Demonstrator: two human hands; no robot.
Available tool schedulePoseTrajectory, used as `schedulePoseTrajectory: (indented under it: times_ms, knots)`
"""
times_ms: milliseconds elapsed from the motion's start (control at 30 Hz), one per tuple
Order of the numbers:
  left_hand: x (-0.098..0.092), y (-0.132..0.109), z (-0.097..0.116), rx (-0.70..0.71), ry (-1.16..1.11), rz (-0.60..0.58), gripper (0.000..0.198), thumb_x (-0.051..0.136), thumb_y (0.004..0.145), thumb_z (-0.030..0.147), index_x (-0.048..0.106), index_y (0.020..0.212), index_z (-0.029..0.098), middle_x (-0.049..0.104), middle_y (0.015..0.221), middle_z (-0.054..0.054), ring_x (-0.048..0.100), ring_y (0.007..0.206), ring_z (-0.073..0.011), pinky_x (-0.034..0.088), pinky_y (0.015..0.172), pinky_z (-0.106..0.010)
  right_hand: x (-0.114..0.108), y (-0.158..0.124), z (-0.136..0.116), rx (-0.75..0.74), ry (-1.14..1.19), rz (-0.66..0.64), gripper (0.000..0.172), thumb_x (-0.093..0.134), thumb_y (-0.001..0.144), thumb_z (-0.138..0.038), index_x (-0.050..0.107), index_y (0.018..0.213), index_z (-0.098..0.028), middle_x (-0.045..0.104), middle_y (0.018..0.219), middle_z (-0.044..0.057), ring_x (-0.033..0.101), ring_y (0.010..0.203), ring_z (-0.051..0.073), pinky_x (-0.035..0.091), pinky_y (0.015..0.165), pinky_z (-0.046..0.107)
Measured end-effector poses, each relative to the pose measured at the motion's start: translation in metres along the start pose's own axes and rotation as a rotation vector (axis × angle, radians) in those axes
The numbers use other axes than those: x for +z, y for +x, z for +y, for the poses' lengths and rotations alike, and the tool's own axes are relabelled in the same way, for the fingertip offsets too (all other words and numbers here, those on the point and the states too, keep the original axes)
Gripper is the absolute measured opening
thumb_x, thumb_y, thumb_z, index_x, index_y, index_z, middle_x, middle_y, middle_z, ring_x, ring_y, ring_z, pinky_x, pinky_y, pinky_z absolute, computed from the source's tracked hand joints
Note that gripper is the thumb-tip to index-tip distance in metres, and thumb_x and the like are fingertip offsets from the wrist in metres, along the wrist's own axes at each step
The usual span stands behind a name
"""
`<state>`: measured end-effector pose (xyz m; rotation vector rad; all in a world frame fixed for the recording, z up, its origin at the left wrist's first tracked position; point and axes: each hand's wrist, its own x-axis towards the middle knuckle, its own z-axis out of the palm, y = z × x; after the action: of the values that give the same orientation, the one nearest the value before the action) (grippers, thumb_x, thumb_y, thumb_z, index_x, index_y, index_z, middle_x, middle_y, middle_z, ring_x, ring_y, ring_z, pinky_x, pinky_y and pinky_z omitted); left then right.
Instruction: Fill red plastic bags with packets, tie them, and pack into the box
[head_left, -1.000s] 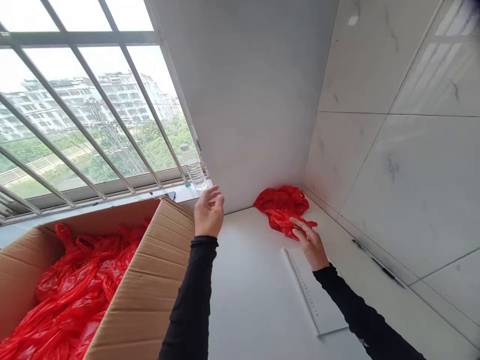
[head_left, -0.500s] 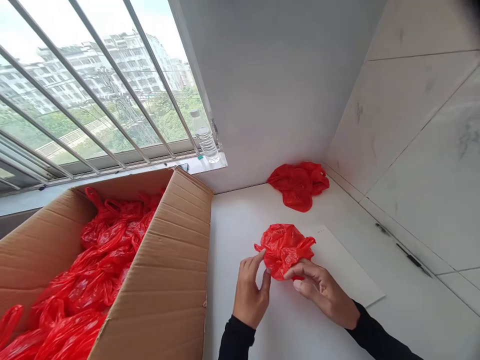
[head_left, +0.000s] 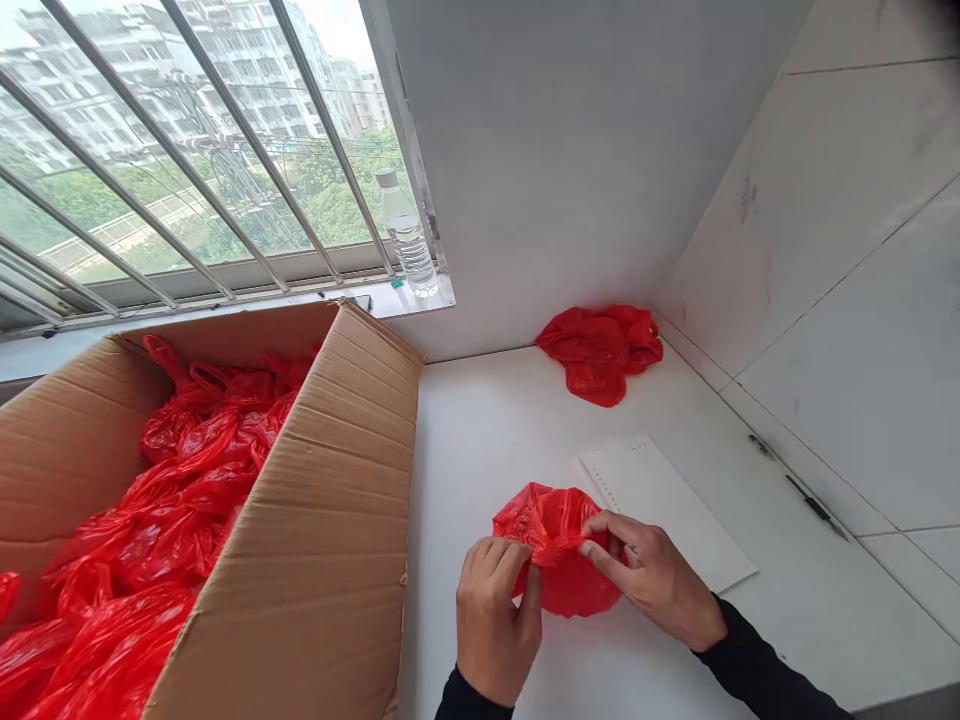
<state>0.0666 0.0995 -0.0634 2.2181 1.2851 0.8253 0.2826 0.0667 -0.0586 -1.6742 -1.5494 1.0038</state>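
A bunched red plastic bag [head_left: 574, 585] lies on the white table [head_left: 465, 440] in front of me. My left hand [head_left: 499, 610] pinches the bag's gathered top from the left, between thumb and fingers. From the right, my right hand [head_left: 649, 570] pinches another part of the same top. The bag looks rounded below the pinched part; what it contains is hidden.
A cardboard box [head_left: 330, 480] full of red bags [head_left: 195, 480] stands at the left. Another red bag [head_left: 600, 350] lies against the back wall. A white notepad [head_left: 675, 510], a pen [head_left: 816, 505] and, on the sill, a water bottle [head_left: 411, 245] are in view.
Both hands have closed on the bag's top. The bag has come nearer to me, away from the notepad, and its top is now drawn up between my fingers. The view has tilted slightly.
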Motion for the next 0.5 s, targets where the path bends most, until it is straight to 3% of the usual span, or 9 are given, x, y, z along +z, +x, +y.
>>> schedulePoseTrajectory:
  times_ms: [67, 167, 233, 300, 333, 367, 433, 500]
  knots:
    - [-0.008, -0.016, -0.004, -0.166, -0.049, 0.048, 0.024, 0.047, 0.097, 0.027, 0.058, 0.077, 0.023, 0.062, 0.073, -0.002, 0.057, 0.069, -0.0200, 0.043, 0.062, -0.029, -0.007, -0.001, 0.011, 0.016, -0.013, 0.087, 0.026, 0.048, 0.097, -0.049, 0.058, 0.086, -0.027, 0.059, 0.079, -0.002, 0.054, 0.072, 0.018, 0.043, 0.069, 0.033]
    - [-0.017, -0.032, -0.014, -0.392, -0.122, 0.185, 0.025, 0.046, 0.098, 0.033, 0.062, 0.082, 0.023, 0.064, 0.076, -0.002, 0.059, 0.068, -0.0192, 0.043, 0.055, -0.026, -0.016, -0.004, 0.025, 0.061, -0.027, 0.283, 0.023, 0.046, 0.098, -0.047, 0.058, 0.093, -0.028, 0.063, 0.092, 0.001, 0.059, 0.089, 0.022, 0.048, 0.083, 0.038]
    - [-0.018, -0.034, -0.016, -0.361, -0.116, 0.240, 0.019, 0.051, 0.096, 0.032, 0.064, 0.108, 0.024, 0.068, 0.102, -0.006, 0.064, 0.091, -0.0231, 0.052, 0.071, -0.030, -0.016, -0.006, 0.026, 0.009, -0.095, 0.344, 0.021, 0.048, 0.097, -0.044, 0.058, 0.109, -0.030, 0.060, 0.118, 0.004, 0.053, 0.115, 0.025, 0.045, 0.099, 0.044]
    - [-0.016, -0.029, -0.011, -0.210, -0.093, 0.222, 0.042, 0.057, 0.091, 0.025, 0.053, 0.133, 0.025, 0.061, 0.128, -0.010, 0.058, 0.117, -0.0267, 0.050, 0.093, -0.037, -0.011, -0.007, 0.018, -0.081, -0.149, 0.278, 0.038, 0.051, 0.096, -0.042, 0.048, 0.132, -0.033, 0.049, 0.139, 0.005, 0.041, 0.132, 0.026, 0.039, 0.110, 0.048]
    - [-0.015, -0.025, -0.007, -0.132, -0.087, 0.194, 0.046, 0.059, 0.089, 0.021, 0.052, 0.135, 0.026, 0.059, 0.131, -0.010, 0.055, 0.121, -0.0273, 0.048, 0.097, -0.039, -0.007, -0.006, 0.014, -0.117, -0.157, 0.211, 0.046, 0.053, 0.095, -0.042, 0.041, 0.139, -0.034, 0.048, 0.141, 0.004, 0.040, 0.134, 0.025, 0.035, 0.113, 0.049]
    - [-0.015, -0.021, -0.003, -0.074, -0.089, 0.166, 0.043, 0.059, 0.088, 0.017, 0.057, 0.130, 0.027, 0.060, 0.126, -0.009, 0.055, 0.119, -0.0270, 0.047, 0.097, -0.039, -0.004, -0.005, 0.009, -0.140, -0.156, 0.147, 0.049, 0.053, 0.096, -0.042, 0.038, 0.142, -0.034, 0.053, 0.136, 0.004, 0.042, 0.133, 0.025, 0.032, 0.116, 0.050]
    - [-0.016, -0.014, 0.003, -0.047, -0.129, 0.155, 0.024, 0.057, 0.088, 0.014, 0.066, 0.106, 0.027, 0.064, 0.109, -0.006, 0.059, 0.106, -0.0245, 0.049, 0.089, -0.035, -0.001, -0.001, 0.002, -0.129, -0.140, 0.096, 0.038, 0.050, 0.097, -0.042, 0.048, 0.134, -0.035, 0.063, 0.119, 0.002, 0.050, 0.124, 0.024, 0.031, 0.116, 0.052]
    - [-0.023, -0.011, 0.005, -0.127, -0.183, 0.211, 0.014, 0.055, 0.092, 0.017, 0.067, 0.095, 0.026, 0.063, 0.102, -0.005, 0.060, 0.098, -0.0223, 0.050, 0.081, -0.032, -0.005, 0.000, -0.001, -0.039, -0.084, 0.178, 0.025, 0.048, 0.098, -0.044, 0.059, 0.118, -0.034, 0.067, 0.108, 0.002, 0.057, 0.114, 0.025, 0.040, 0.109, 0.052]
